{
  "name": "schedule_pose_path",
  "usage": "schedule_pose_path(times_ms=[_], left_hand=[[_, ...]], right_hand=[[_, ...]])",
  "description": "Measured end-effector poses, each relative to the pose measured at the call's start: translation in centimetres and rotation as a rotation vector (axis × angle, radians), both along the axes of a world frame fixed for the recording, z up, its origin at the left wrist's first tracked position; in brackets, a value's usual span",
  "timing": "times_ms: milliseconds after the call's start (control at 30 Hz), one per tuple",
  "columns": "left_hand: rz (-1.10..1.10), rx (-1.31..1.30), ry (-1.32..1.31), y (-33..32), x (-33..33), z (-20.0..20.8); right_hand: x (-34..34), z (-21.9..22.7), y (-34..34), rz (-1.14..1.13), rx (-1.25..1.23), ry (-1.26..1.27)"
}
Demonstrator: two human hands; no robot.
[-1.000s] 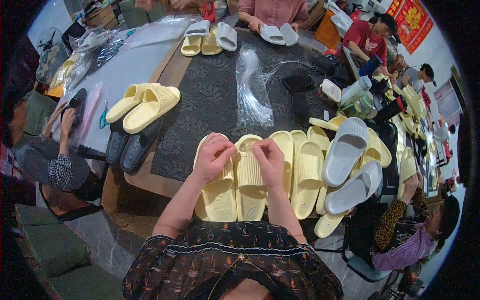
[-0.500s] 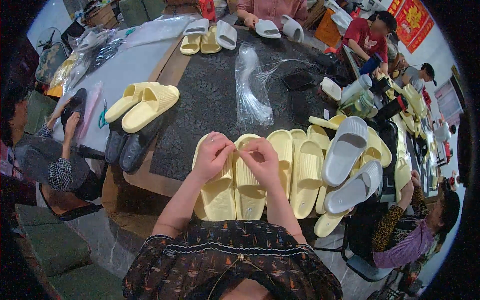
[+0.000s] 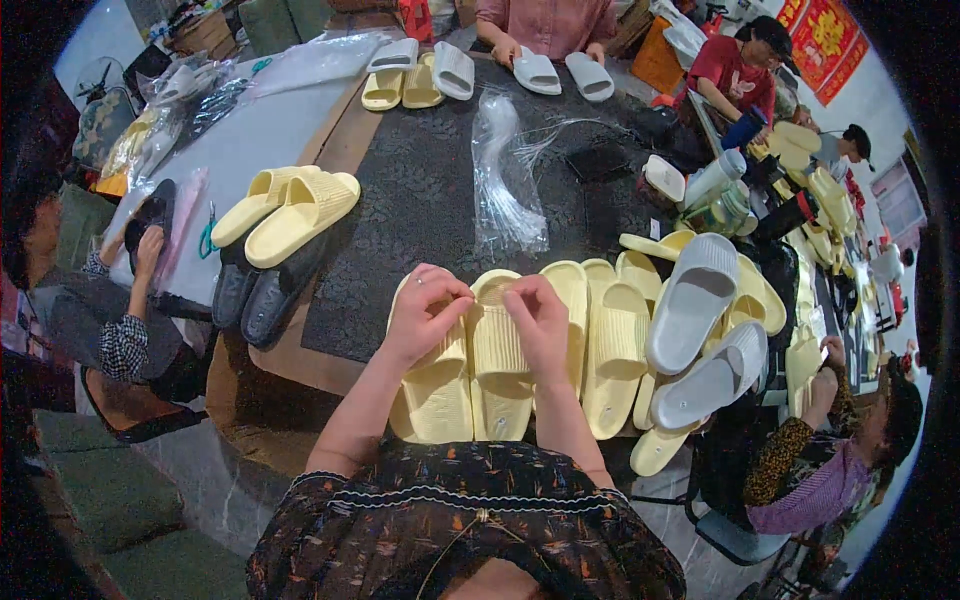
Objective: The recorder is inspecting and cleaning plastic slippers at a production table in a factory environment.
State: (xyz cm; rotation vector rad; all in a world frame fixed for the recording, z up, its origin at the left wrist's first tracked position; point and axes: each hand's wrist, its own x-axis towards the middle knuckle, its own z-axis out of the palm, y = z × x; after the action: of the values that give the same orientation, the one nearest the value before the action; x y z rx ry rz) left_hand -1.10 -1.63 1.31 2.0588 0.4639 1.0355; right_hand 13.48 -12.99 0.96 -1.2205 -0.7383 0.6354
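Fingers of my left hand (image 3: 425, 310) and right hand (image 3: 538, 318) are pinching together over a pale yellow slipper pair (image 3: 470, 370) lying on the dark bench (image 3: 420, 190); they look light, soft, best gripped by the strap.

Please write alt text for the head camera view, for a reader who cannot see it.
A person's left hand and right hand meet above a pair of pale yellow ribbed foam slippers at the near edge of a dark patterned table. More yellow slippers and grey slippers lie to the right, and other people sit around the table.
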Motion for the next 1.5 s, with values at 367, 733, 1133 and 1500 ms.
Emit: schedule_pose_path(times_ms=[367,733,1133,1500], left_hand=[[-0.028,0.016,-0.032,0.2,-0.1,-0.3],[-0.025,0.022,-0.023,-0.1,-0.1,-0.4],[-0.026,0.014,-0.010,0.0,0.0,-0.1],[-0.022,0.008,-0.059,-0.1,0.0,-0.1]], right_hand=[[0.0,-0.3,0.0,0.036,0.017,-0.167],[-0.1,-0.3,0.1,0.028,-0.014,-0.217],[0.1,-0.6,-0.1,-0.006,-0.018,-0.142],[-0.1,-0.2,0.0,0.000,0.019,-0.067]])
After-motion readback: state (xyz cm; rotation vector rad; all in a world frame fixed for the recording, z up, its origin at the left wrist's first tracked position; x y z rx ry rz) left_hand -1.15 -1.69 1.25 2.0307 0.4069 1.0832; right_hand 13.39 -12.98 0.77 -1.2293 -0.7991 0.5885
